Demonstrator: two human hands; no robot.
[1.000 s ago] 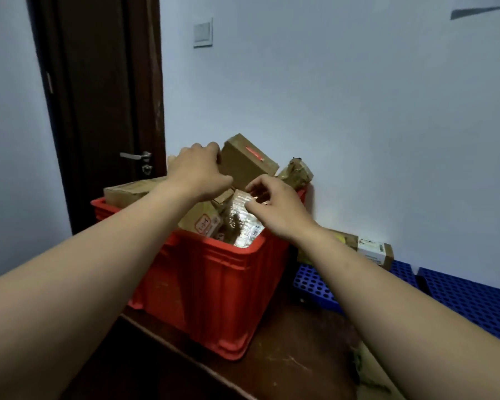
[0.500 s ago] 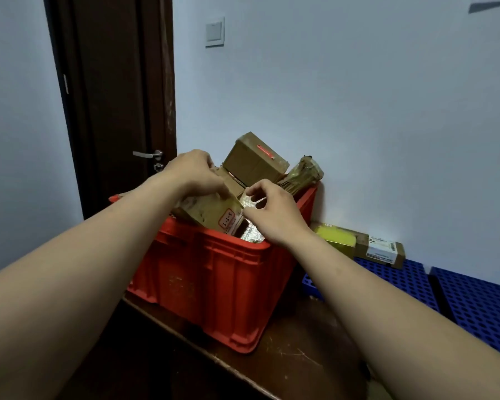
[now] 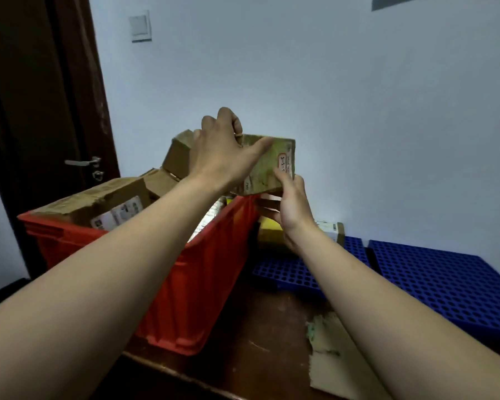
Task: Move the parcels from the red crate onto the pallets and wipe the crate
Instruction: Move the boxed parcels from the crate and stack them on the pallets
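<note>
With the box [image 3: 264, 171] held above the right rim of the crate [image 3: 214, 284], left grip [image 3: 223, 151] clamped over its top and right grip [image 3: 292, 209] pinching its lower corner, I'd keep it level while swinging toward the pallets [image 3: 445, 284].

The crate [image 3: 208, 272] is plain red. One parcel [image 3: 260, 168] is brown with a red-edged white label [image 3: 283, 164]. The pallets [image 3: 445, 284] are blue, patterned with round holes.

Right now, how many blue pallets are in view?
2. The first pallet lies just right of the red crate, partly behind the right forearm; the second pallet lies further right. Others may be out of frame.
</note>
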